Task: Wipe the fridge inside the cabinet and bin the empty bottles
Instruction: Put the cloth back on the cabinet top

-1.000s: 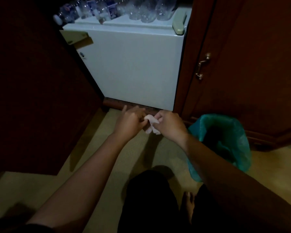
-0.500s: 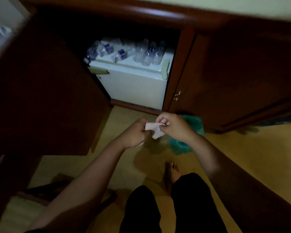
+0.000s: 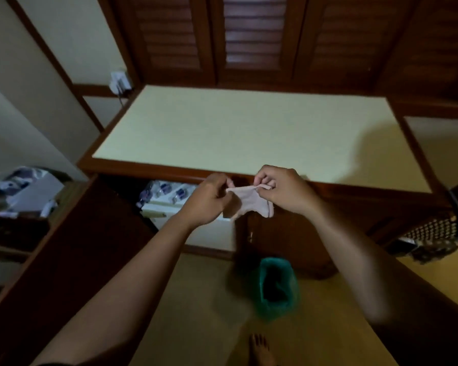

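Note:
A small pale pink cloth [image 3: 249, 203] is stretched between my hands in front of the cabinet. My left hand [image 3: 206, 199] pinches its left corner and my right hand [image 3: 283, 188] pinches its upper right edge. Below them, the white fridge [image 3: 212, 233] sits inside the open wooden cabinet, mostly hidden by my arms. Several empty plastic bottles [image 3: 167, 192] lie on top of the fridge. A bin lined with a green bag [image 3: 276, 289] stands on the floor to the right of the fridge.
The cabinet's open left door [image 3: 72, 247] swings out on the left. The cabinet has a pale top [image 3: 249, 133] under dark louvred shutters. A woven basket [image 3: 431, 239] hangs at the right; a cluttered shelf [image 3: 24, 196] is at the left. My bare foot [image 3: 259, 350] is on the floor.
The view has risen from close to the fridge to high above the cabinet top. Both hands rose with the cloth and pulled it open between them.

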`<state>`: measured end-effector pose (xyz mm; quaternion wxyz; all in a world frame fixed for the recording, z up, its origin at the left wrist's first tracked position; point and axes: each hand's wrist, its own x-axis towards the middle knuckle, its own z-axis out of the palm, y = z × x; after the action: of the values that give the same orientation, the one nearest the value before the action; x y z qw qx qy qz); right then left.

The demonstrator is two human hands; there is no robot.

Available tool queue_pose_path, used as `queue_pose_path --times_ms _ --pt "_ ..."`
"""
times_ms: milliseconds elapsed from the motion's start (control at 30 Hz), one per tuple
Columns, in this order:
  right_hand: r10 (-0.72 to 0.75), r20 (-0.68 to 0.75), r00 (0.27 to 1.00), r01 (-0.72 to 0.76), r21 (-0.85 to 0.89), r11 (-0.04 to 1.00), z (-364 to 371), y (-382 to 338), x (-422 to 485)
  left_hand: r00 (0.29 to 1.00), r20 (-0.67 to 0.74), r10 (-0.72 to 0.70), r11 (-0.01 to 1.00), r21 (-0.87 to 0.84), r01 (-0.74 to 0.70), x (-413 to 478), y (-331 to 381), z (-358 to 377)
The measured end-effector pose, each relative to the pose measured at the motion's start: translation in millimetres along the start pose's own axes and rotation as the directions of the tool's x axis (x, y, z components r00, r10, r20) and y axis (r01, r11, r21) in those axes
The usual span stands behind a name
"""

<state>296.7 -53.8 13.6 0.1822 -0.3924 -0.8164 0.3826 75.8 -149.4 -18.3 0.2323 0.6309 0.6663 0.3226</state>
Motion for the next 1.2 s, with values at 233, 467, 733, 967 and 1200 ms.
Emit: queue_pose_path --times_ms 233,467,733,967,1200 --pt "-0.025 -0.179 0.984 0.02 -0.031 0.999 -70.0 4.4 110.1 0.967 -0.21 0.146 0.973 0.208 -0.101 141.7 9.4 -40.7" --pt "-0.243 -0.157 0.957 0.153 -0.437 0.886 -23.9 48.8 124.6 0.949 -0.033 0.314 0.908 0.303 -0.29 167.4 -46.5 -17.8" --pt "-0.189 -0.283 0.94 0.039 -0.463 0.885 33.7 71.5 121.6 0.907 0.059 0.416 0.856 0.312 -0.413 166.2 -83.6 11.1" --pt "0.304 -0.028 0.952 -0.251 -0.637 0.729 65.7 73.7 137.7 0.959 0.284 0.015 0.764 0.616 -0.194 175.1 -85.0 42.4" --pt "0.297 0.009 0.955 -0.222 -0.641 0.735 60.8 83.2 144.1 0.957 0.289 0.001 0.764 0.618 -0.187 173.8 -88.4 41.8"
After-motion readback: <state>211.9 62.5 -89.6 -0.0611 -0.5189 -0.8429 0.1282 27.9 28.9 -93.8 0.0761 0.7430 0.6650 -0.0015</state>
